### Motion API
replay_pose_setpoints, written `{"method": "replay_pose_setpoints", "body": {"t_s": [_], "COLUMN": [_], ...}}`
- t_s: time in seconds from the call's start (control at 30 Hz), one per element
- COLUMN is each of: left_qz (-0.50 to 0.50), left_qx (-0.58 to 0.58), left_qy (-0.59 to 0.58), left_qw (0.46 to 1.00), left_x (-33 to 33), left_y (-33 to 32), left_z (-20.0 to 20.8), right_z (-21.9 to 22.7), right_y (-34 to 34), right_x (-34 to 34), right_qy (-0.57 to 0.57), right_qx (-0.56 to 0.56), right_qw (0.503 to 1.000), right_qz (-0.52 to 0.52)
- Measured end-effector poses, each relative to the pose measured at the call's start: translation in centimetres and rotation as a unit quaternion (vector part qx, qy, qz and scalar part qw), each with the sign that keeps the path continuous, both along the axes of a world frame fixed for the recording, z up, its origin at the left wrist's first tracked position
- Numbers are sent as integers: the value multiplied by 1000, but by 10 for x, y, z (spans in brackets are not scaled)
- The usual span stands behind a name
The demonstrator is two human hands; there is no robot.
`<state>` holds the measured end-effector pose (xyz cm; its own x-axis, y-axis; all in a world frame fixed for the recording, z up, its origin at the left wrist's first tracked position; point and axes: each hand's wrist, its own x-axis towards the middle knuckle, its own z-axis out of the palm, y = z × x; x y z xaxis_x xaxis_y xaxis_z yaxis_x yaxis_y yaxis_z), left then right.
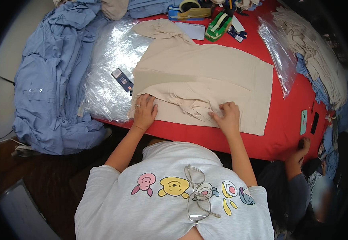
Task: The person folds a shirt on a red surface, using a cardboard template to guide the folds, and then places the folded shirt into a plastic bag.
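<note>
Far left on my feed: blue clothes, heaped tall. Next, plastic bags, clear and shiny, with a dark tag lying on them beside the garment.

Left hand: forearm rises from below, leaning right; palm down. Fingers nearly straight, slightly apart, pointing away from the body, tips on the edge of a fold. Thumb stands off to the right with a gap. I can't tell whether any fabric is pinched.

Garment: beige, spread across the red cloth in front of the wearer, one part folded over toward the near edge and rumpled between the two hands.

Right hand: forearm rises from below, leaning left; back of the hand up. Fingers bent, resting on the garment right of the rumpled part; thumb spread toward the left, clear space between it and the forefinger. I see nothing gripped.

Farther right: a green phone, with another person's hand near it at the table edge.
</note>
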<state>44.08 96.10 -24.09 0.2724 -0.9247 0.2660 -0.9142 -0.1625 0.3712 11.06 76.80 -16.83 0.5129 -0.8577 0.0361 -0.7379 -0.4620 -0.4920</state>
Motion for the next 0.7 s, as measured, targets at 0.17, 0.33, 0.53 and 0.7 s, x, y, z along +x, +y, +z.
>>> {"method": "replay_pose_setpoints", "body": {"t_s": [0.17, 0.33, 0.53, 0.7], "left_qz": [-1, 29, 12, -73], "left_qx": [-1, -31, -44, -96], "left_qy": [1, 38, 25, 78], "left_qw": [1000, 998, 999, 990], "left_x": [3, 6, 4, -40], "left_y": [11, 16, 24, -3], "left_z": [8, -1, 3, 53], "right_z": [25, 37, -46, -27], "right_y": [8, -17, -23, 8], "right_x": [8, -24, -46, -42], "right_qy": [-199, -349, -246, -239], "right_qx": [383, 449, 285, 189], "right_qw": [900, 814, 916, 937], "right_qz": [-57, -120, -140, -172]}}
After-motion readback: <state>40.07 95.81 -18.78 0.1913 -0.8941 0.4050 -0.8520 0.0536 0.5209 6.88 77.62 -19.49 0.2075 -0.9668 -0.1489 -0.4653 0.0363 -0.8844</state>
